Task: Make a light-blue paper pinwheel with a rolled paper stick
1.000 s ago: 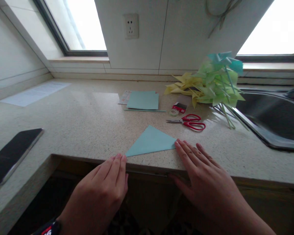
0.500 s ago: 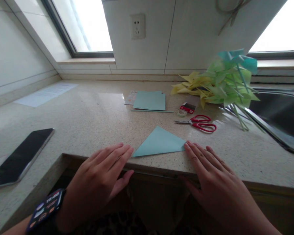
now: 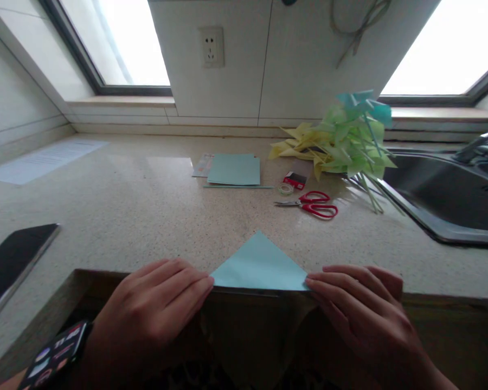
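A sheet of light blue paper [image 3: 260, 265], folded into a triangle, lies at the counter's front edge with its point facing away from me. My left hand [image 3: 150, 303] pinches the left corner, its thumb hidden beneath the fingers. At the right corner my right hand [image 3: 361, 314] has its fingertips closed on the paper, the thumb mostly underneath. The long folded side runs along the counter edge between both hands. A smartwatch [image 3: 55, 355] is on my left wrist.
Red-handled scissors [image 3: 319, 210], a tape roll [image 3: 286, 188] and a small red box [image 3: 295, 180] lie beyond the paper. Behind are stacked blue sheets [image 3: 233, 169] and paper pinwheels [image 3: 341, 138]. A phone [image 3: 16, 265] lies left; a sink [image 3: 443, 195] is at right.
The paper triangle has come nearer to me and turned so its long side lines up with the counter edge. Both hands have closed on its corners. The view has shifted right.
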Motion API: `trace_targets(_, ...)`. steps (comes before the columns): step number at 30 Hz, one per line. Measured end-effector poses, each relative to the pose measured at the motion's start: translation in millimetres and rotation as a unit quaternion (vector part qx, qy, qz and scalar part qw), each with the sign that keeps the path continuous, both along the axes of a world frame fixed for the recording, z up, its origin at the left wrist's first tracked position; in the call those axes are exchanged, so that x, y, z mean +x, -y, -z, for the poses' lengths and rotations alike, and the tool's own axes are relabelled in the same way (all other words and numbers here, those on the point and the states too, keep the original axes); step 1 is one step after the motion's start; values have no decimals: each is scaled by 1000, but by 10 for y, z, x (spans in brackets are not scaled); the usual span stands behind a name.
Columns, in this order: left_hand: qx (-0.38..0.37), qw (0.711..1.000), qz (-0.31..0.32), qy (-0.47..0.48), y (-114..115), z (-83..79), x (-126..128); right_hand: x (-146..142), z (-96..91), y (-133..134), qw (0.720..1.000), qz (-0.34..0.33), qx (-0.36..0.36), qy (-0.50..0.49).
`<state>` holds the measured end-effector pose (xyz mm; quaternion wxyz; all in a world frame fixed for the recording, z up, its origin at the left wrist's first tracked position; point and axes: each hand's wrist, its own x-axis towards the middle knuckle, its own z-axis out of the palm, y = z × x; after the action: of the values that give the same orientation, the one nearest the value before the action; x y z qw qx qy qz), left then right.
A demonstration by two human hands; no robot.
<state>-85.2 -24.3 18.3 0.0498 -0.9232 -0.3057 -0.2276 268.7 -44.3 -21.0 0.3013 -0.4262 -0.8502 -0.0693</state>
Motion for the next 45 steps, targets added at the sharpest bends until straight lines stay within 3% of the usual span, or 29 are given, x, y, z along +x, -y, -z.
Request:
trace_targets(5,-143,982,-44,119,77,-250,32,86,-305,16,988,-43,-51,-139)
trace_targets(9,-286,925,-134,211,-99,-399,116,89,-497,-164,964,42,-111,-238)
trace_targets(11,-360,889,-174,225,-276,-375,164,81,-502,-343,962,61,-162,-210)
trace_targets(15,-482,832,-170,216,-612,-231,229,50,-389,-695,953,109,-219,-178)
trace_targets(18,-495,825,-169,214,-759,-149,237,31,-314,-831,953,116,-227,-161)
trace_targets(21,-469,844,-175,193,-824,-110,225,19,-284,-891,957,122,-222,-138)
trace_targets(28,-315,926,-178,108,-797,-72,237,-42,-246,-995,976,122,-166,-71)
trace_targets(32,-251,951,-160,81,-774,-17,218,-66,-210,-1012,982,121,-141,-39)
trace_targets(36,-97,984,-141,41,-654,45,228,-57,-190,-1000,985,118,-126,-27)
trace_targets(40,6,993,-119,24,-382,99,369,-27,-171,-986,987,114,-109,-28)
trace_targets(42,27,996,-80,13,-253,142,462,-11,-149,-986,988,113,-101,-25)
trace_targets(45,38,996,-80,-8,-150,224,556,6,-116,-995,988,116,-102,-23)
